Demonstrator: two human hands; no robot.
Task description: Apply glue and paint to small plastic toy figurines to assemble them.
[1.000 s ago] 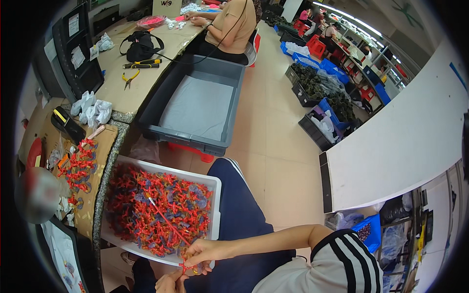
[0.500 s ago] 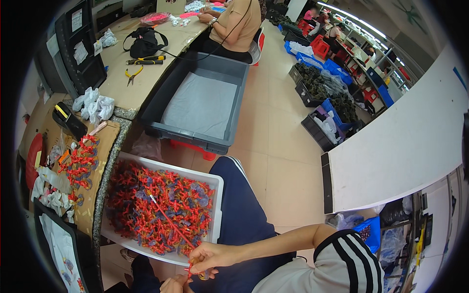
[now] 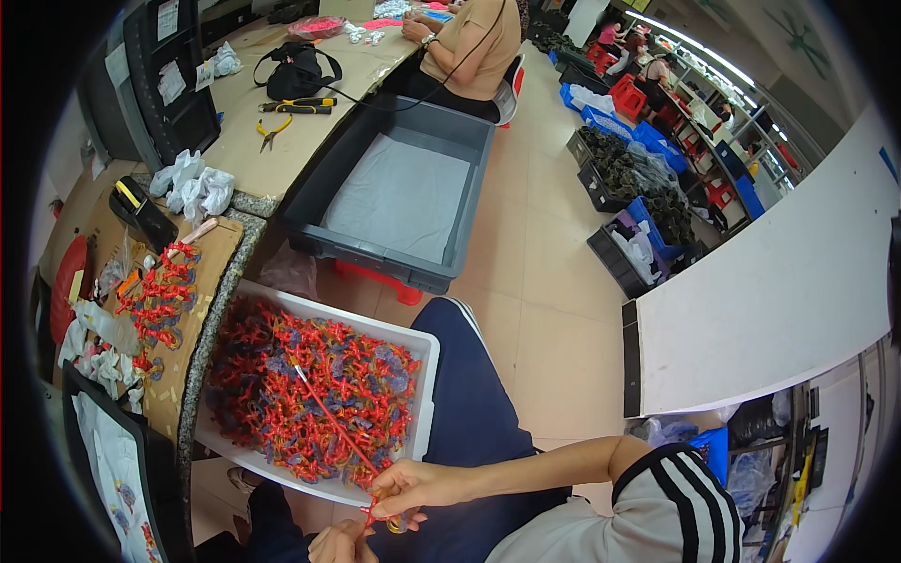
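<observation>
In my closed right hand point(image 3: 408, 488) is a thin red-handled paintbrush point(image 3: 324, 407), its pale end pointing up and left over the bin. A small red figure point(image 3: 369, 514) with a yellowish, clear part shows under the right fingers. My left hand point(image 3: 340, 542), at the lower edge, is closed with its fingertips at the figure's lower end; its grip is partly hidden. Just beyond both hands, a white bin point(image 3: 427, 394) holds a heap of similar red figures point(image 3: 319, 394) with purple and amber translucent parts.
Several red figures point(image 3: 169, 300) stand in rows on the cardboard-topped bench at left, by crumpled white tissue point(image 3: 197, 186) and a black tape dispenser point(image 3: 141, 211). Beyond lie yellow-handled pliers point(image 3: 272, 131) and a large grey tub point(image 3: 394, 263). A co-worker point(image 3: 479, 56) sits at the far bench.
The whole view has shifted slightly, so the bench and bins appear a little further right. Both hands keep nearly the same pose around the figure and brush.
</observation>
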